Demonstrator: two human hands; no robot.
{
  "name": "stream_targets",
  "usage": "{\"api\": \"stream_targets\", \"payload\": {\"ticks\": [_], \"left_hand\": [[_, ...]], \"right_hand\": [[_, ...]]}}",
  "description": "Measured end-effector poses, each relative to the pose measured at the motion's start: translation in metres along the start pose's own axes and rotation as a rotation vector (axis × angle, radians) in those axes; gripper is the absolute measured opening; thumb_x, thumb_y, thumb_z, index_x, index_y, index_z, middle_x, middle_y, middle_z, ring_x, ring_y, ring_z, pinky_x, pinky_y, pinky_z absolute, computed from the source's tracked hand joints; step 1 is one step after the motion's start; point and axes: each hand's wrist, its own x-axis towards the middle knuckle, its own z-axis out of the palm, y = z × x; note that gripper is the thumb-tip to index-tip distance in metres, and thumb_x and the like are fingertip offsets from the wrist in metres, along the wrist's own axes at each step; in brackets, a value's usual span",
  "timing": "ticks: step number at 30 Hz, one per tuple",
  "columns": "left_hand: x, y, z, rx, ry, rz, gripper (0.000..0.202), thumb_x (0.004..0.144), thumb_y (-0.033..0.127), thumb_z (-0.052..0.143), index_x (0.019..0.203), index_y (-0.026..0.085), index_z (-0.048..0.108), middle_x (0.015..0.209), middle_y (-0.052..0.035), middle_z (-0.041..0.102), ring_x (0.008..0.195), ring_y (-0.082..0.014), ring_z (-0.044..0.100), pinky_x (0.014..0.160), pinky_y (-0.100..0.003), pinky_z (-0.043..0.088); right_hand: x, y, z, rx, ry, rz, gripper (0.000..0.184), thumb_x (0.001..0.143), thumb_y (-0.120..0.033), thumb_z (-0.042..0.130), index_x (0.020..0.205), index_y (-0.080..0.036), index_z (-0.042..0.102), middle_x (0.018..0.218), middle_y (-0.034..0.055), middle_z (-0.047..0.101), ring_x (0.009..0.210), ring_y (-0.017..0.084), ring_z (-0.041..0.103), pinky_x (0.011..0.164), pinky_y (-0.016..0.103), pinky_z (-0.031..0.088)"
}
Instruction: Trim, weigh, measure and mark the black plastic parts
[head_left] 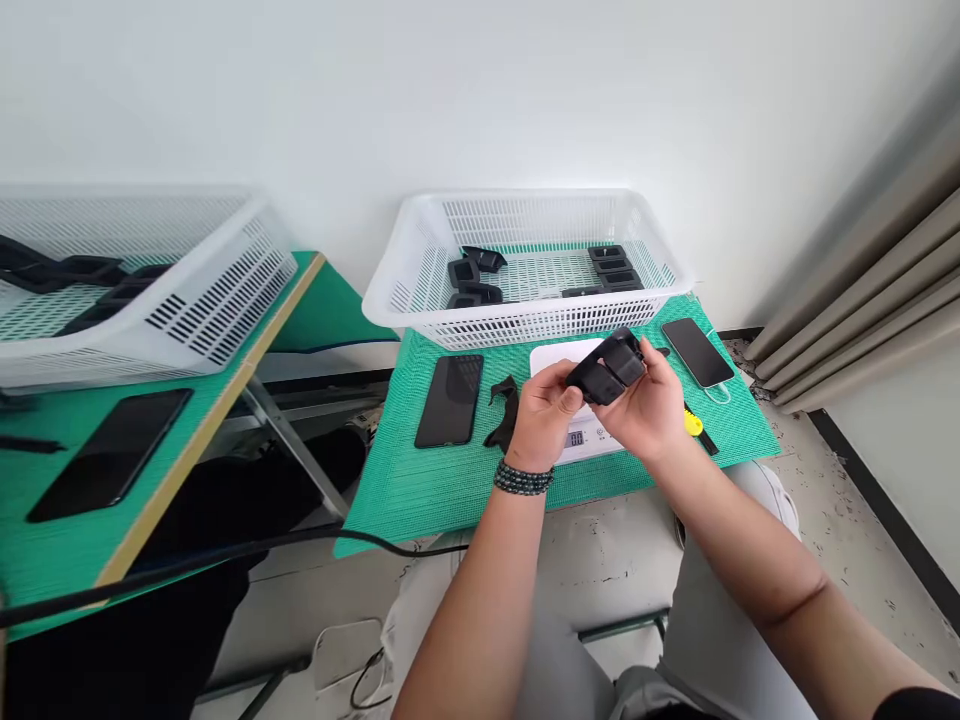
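Observation:
A black moulded plastic part (pixel 607 370) with two box-like sections is held above a white digital scale (pixel 547 358), whose display reads about 0.0. My left hand (pixel 546 412), with a beaded bracelet at the wrist, grips its left end between thumb and fingers. My right hand (pixel 651 405) is closed round its right end, thumb along the edge. Just left of the scale lies a crumpled black scrap (pixel 504 415). Right of my right hand is a yellow and black utility knife (pixel 696 428), partly covered by the forearm.
Behind the scale stands a white slotted basket (pixel 495 325) with several black parts. A dark phone (pixel 450 400) lies left, another phone (pixel 697 352) with a white cable right. On a neighbouring green-covered table are a second basket (pixel 225 290) and a phone (pixel 112 455). A black cable (pixel 300 540) crosses low.

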Motion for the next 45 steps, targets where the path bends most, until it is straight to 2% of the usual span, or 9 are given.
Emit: {"api": "stream_targets", "payload": {"ticks": [8,12,15,19,24,29,35,41,45], "left_hand": [[-0.002,0.006,-0.003,0.032,-0.175,0.035,0.039,0.079,0.057,0.084,0.087,0.019,0.079,0.081,-0.0029,0.058,0.076,-0.0150,0.053,0.070,-0.029,0.047],[-0.006,0.008,-0.004,0.064,-0.093,-0.025,0.049,0.080,0.067,0.079,0.086,0.019,0.076,0.087,-0.0063,0.062,0.080,-0.0177,0.056,0.072,-0.032,0.052],[-0.009,0.009,-0.005,0.008,-0.002,-0.084,0.052,0.079,0.069,0.079,0.096,0.020,0.075,0.092,-0.0070,0.067,0.083,-0.0190,0.060,0.073,-0.033,0.054],[-0.011,0.008,-0.004,-0.041,0.083,-0.108,0.057,0.073,0.071,0.082,0.095,0.019,0.073,0.096,-0.0075,0.070,0.090,-0.0213,0.066,0.071,-0.032,0.056],[-0.014,0.001,0.002,-0.083,0.118,-0.108,0.060,0.074,0.071,0.082,0.101,0.019,0.073,0.096,-0.0063,0.070,0.080,-0.0181,0.065,0.057,-0.028,0.052],[-0.015,-0.004,0.006,-0.159,0.175,-0.136,0.059,0.072,0.069,0.084,0.099,0.019,0.073,0.084,-0.0032,0.068,0.063,-0.0126,0.059,0.046,-0.024,0.047],[-0.011,-0.002,0.007,-0.126,0.173,-0.116,0.058,0.071,0.072,0.083,0.091,0.018,0.074,0.087,-0.0068,0.073,0.072,-0.0177,0.068,0.051,-0.026,0.053],[-0.014,-0.004,0.003,-0.180,0.123,-0.161,0.063,0.073,0.076,0.079,0.089,0.016,0.074,0.067,-0.0032,0.069,0.047,-0.0151,0.059,0.041,-0.028,0.048],[-0.015,-0.004,0.004,-0.169,0.153,-0.153,0.064,0.072,0.075,0.080,0.094,0.015,0.074,0.071,-0.0041,0.071,0.048,-0.0147,0.060,0.038,-0.025,0.044]], "right_hand": [[-0.005,0.000,-0.008,0.017,-0.019,0.042,0.030,0.102,-0.045,0.055,0.084,-0.024,0.067,0.082,0.0001,0.074,0.081,0.018,0.068,0.078,0.033,0.058],[-0.004,0.007,-0.010,-0.009,-0.017,0.022,0.023,0.102,-0.041,0.057,0.088,-0.025,0.068,0.092,0.0001,0.076,0.090,0.019,0.069,0.082,0.034,0.057],[-0.004,0.014,-0.012,-0.077,-0.041,0.003,0.019,0.101,-0.039,0.059,0.094,-0.026,0.069,0.096,0.0015,0.076,0.089,0.020,0.068,0.075,0.033,0.056],[-0.009,0.018,-0.017,-0.134,-0.082,-0.019,0.013,0.100,-0.035,0.064,0.095,-0.025,0.070,0.094,0.0016,0.073,0.084,0.018,0.065,0.070,0.030,0.054],[-0.013,0.016,-0.019,-0.139,-0.099,-0.033,0.008,0.097,-0.032,0.068,0.092,-0.026,0.070,0.090,0.0013,0.071,0.086,0.020,0.064,0.075,0.033,0.054],[-0.011,0.017,-0.020,-0.128,-0.112,-0.010,0.010,0.095,-0.034,0.071,0.094,-0.024,0.070,0.092,0.0023,0.071,0.081,0.019,0.063,0.068,0.031,0.052],[-0.011,0.017,-0.021,-0.143,-0.105,-0.020,0.013,0.097,-0.038,0.067,0.095,-0.025,0.070,0.095,0.0030,0.073,0.081,0.019,0.063,0.063,0.030,0.050],[-0.019,0.021,-0.022,-0.191,-0.132,-0.055,0.010,0.093,-0.034,0.073,0.092,-0.024,0.071,0.092,0.0029,0.071,0.080,0.019,0.062,0.066,0.031,0.051],[-0.016,0.022,-0.024,-0.141,-0.130,-0.009,0.009,0.094,-0.033,0.071,0.094,-0.024,0.071,0.093,0.0031,0.073,0.079,0.019,0.061,0.063,0.030,0.049]]}}
